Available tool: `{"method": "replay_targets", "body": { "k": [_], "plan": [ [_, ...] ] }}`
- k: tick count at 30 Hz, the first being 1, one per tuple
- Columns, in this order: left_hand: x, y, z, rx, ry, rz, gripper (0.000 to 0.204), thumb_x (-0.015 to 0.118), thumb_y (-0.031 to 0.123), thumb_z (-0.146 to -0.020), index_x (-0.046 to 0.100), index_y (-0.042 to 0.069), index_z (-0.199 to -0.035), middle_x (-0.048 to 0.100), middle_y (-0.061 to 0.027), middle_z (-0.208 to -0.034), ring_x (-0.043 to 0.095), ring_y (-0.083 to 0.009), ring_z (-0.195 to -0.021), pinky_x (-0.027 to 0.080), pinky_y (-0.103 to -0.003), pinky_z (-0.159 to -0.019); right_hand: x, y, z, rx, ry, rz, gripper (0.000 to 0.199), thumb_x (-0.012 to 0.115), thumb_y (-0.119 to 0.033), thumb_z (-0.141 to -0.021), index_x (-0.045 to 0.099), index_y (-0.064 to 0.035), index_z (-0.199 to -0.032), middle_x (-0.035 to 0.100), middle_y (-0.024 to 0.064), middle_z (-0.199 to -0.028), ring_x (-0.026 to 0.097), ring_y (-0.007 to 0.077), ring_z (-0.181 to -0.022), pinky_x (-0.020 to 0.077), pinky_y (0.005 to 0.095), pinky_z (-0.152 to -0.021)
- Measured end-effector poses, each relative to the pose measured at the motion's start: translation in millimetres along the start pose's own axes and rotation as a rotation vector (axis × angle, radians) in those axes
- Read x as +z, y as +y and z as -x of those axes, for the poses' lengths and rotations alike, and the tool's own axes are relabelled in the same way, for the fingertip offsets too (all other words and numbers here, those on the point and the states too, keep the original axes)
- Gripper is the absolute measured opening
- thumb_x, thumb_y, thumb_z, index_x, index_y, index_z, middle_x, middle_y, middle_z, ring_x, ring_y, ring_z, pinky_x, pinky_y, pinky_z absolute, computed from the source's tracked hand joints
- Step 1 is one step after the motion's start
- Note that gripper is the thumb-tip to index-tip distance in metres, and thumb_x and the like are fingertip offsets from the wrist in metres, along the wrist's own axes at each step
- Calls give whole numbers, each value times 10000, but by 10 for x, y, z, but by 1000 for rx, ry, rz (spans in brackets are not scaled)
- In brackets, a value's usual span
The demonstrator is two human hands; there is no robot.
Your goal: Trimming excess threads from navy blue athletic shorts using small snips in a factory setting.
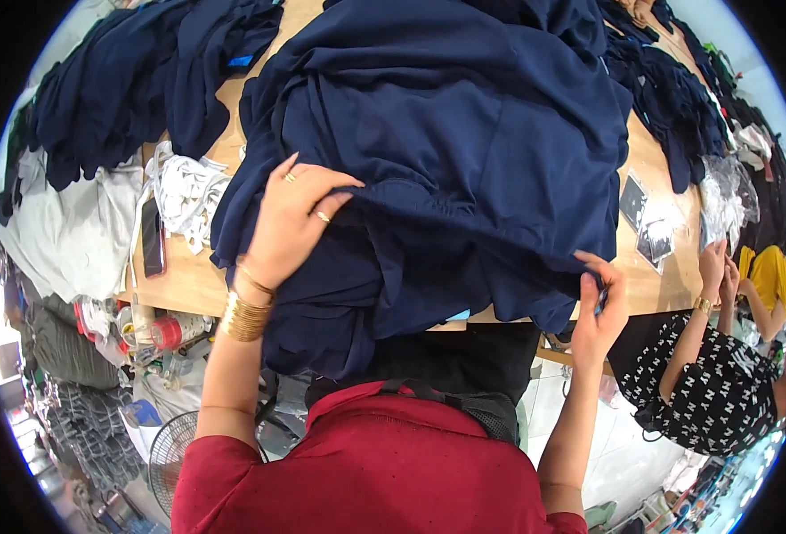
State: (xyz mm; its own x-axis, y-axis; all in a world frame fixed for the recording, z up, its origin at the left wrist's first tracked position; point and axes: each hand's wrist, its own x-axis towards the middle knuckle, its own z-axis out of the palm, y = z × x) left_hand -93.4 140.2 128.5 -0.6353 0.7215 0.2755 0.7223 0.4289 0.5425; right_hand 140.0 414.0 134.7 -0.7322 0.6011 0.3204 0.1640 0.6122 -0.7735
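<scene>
At the far left of the wooden table (188, 285), a heap of dark navy cloth (117, 98) lies over grey fabric (72, 231), with a bundle of white cords (184, 196) and a dark phone (152, 236) just beside it. Next comes the left hand (291, 218), fingers spread apart and pressed flat on the big navy garment pile (464, 151), which covers the middle of the table and spills over its near edge. The pile's long axis runs left to right across the view, so it lies directly ahead of both hands, between them. The left forearm rises steeply from the lower edge, gold bangles (243, 316) at the wrist. Further right, the right hand (599, 307) is pinched shut on the pile's lower hem at the table edge, arm reaching up and outward. At the far right, another person's hands (715, 271) rest near clear plastic bags (722, 200).
</scene>
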Motion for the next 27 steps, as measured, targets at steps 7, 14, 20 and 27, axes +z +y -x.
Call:
{"method": "replay_targets", "body": {
  "k": [7, 14, 20, 27],
  "plan": [
    [-407, -75, -130, -355, -31, 757, 224, 557, 180, -931, 615, -32, -886, 572, 61, -791, 474, -8, -741, 393, -174, -690, -376, 175, -283, 261, 181, -195, 161, 614, -148, -889, 616, 3, -944, 566, -21, -822, 483, 58, -771, 387, 195, -740],
    [-357, -31, -82, -449, 132, 861, 217, 548, 170, -938, 642, -20, -890, 591, 61, -801, 490, 2, -749, 391, -159, -697, -450, 161, -283, 290, 200, -325, 145, 636, -131, -870, 632, 3, -924, 574, -24, -816, 488, 51, -767, 382, 188, -740],
    [-101, 38, -179, -253, -44, 301, 254, 555, 205, -912, 569, -48, -921, 597, -78, -720, 547, -121, -692, 430, -261, -679, -335, 182, -285, 307, 98, -304, 124, 641, -114, -855, 639, -7, -919, 574, -22, -818, 494, 58, -780, 381, 192, -749],
    [416, 984, -433, 268, 125, 134, 260, 670, 182, -785, 604, 51, -999, 567, -113, -959, 520, -303, -936, 422, -359, -843, -224, 64, -276, 332, 52, -481, 123, 656, -116, -846, 638, -7, -898, 574, -30, -796, 494, 47, -757, 384, 186, -721]
  ]
}}
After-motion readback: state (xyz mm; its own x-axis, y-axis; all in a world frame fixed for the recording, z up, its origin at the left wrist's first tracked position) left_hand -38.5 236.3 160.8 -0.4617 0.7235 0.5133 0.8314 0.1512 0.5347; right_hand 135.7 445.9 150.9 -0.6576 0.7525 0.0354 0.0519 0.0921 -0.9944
